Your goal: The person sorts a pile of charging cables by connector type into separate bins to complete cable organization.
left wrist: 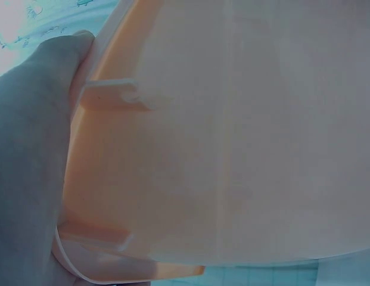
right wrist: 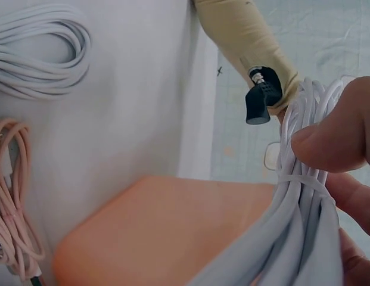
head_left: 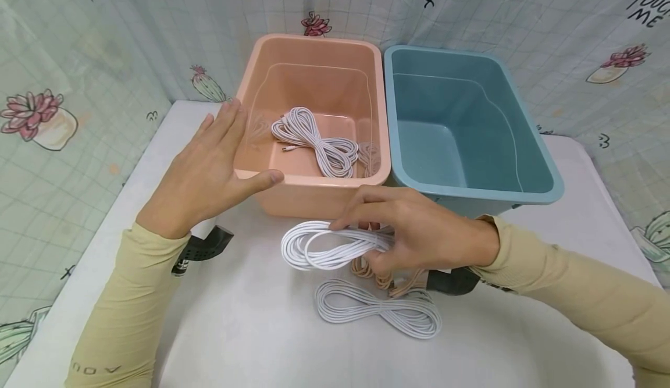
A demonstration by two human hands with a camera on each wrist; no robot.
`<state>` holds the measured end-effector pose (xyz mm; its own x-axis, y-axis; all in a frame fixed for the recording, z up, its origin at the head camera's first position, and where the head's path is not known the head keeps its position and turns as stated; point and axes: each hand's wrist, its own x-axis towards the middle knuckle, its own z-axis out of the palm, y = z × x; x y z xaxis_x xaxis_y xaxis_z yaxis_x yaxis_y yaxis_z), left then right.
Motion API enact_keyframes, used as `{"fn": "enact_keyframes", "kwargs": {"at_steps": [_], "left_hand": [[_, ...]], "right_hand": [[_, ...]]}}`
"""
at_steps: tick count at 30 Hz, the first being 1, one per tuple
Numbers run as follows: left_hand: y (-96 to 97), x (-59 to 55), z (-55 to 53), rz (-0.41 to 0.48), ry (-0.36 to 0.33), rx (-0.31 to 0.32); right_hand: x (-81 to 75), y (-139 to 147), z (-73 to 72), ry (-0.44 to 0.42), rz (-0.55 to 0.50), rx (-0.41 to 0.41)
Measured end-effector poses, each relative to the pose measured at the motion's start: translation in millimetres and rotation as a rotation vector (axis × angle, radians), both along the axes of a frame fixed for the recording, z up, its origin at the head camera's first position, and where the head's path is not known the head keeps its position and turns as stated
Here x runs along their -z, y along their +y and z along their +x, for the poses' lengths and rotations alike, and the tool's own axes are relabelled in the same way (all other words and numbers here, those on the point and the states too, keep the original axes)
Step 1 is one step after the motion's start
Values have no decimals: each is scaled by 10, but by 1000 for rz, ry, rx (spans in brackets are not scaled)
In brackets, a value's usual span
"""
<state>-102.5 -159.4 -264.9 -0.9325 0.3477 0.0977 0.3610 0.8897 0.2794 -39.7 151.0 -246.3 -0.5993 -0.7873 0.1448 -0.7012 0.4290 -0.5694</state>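
My right hand pinches a white cable bundle above the table, just in front of the orange bin. In the right wrist view, thumb and fingers grip the bundle close to its tie. My left hand lies along the bin's left rim, fingers straight and thumb at the front corner. Its fingers also show against the rim in the left wrist view. One white cable bundle lies inside the orange bin. Below the right hand, another white cable bundle and a beige cable bundle, partly hidden, lie on the table.
A blue bin stands right beside the orange one, with nothing visible in it. The white table stretches in front of both bins. A patterned cloth hangs behind and at the sides.
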Motion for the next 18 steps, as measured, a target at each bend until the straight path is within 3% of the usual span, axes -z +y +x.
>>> {"fn": "enact_keyframes", "kwargs": {"at_steps": [18], "left_hand": [[-6,-1,7,11,-4,8]], "right_hand": [[-305,-9,-104,53,-38,0]]}}
